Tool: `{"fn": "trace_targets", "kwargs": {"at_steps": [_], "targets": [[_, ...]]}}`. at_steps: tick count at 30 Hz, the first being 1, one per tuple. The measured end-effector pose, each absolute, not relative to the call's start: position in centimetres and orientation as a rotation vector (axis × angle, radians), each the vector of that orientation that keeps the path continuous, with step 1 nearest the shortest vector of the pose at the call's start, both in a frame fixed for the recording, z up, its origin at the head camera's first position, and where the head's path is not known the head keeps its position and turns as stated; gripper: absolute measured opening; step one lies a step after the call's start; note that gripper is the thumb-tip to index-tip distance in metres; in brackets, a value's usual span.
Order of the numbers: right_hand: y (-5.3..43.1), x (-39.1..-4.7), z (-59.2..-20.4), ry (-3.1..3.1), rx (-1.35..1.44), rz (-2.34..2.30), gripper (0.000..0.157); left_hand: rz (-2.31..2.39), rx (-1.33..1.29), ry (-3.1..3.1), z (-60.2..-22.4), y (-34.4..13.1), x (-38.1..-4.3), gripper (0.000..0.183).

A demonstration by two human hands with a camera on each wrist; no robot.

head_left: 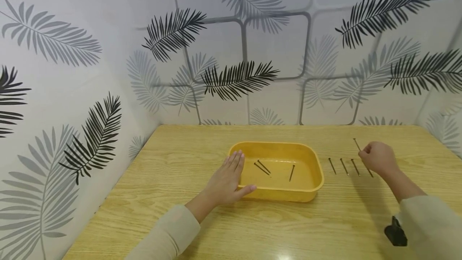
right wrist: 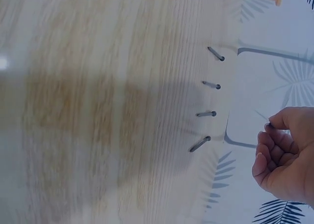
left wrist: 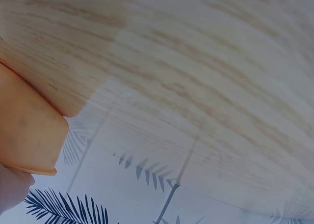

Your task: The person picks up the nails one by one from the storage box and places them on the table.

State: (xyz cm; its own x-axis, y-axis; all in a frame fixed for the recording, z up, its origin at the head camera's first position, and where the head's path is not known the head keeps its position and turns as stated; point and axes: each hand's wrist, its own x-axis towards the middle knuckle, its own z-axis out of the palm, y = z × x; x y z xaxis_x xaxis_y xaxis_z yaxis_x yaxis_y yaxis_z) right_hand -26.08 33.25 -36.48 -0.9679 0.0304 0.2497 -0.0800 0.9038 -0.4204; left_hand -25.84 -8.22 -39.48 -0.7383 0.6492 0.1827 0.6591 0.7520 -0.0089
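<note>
My left hand (head_left: 224,180) rests on the left end of a yellow plastic tray (head_left: 285,195), its fingers straight over the rim and its thumb along the front edge. Inside the tray lie two nails side by side (head_left: 262,167) and a single nail (head_left: 292,173) apart from them. My right hand (head_left: 379,158) pinches one nail (head_left: 356,144) between thumb and fingertips, head end pointing up and away. Below and left of that hand, several dark nails (head_left: 344,166) lie in a row on the table, the rightmost one (right wrist: 199,144) partly covered by the hand in the head view.
The pale wooden table (head_left: 159,196) ends against a wall with leaf-patterned paper (head_left: 274,103). A small black object (head_left: 396,234) sits by the right sleeve (head_left: 429,228). The tray (left wrist: 32,121) also shows at the left wrist view's edge.
</note>
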Motion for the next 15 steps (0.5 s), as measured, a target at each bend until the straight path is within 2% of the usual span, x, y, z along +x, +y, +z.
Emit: {"fn": "trace_targets", "kwargs": {"at_steps": [15], "targets": [[37.0,-25.1,-37.6,-2.844,0.008,0.531,0.027,-0.088,-1.048,-2.78,-39.4,-8.1,-25.6,0.109]]}}
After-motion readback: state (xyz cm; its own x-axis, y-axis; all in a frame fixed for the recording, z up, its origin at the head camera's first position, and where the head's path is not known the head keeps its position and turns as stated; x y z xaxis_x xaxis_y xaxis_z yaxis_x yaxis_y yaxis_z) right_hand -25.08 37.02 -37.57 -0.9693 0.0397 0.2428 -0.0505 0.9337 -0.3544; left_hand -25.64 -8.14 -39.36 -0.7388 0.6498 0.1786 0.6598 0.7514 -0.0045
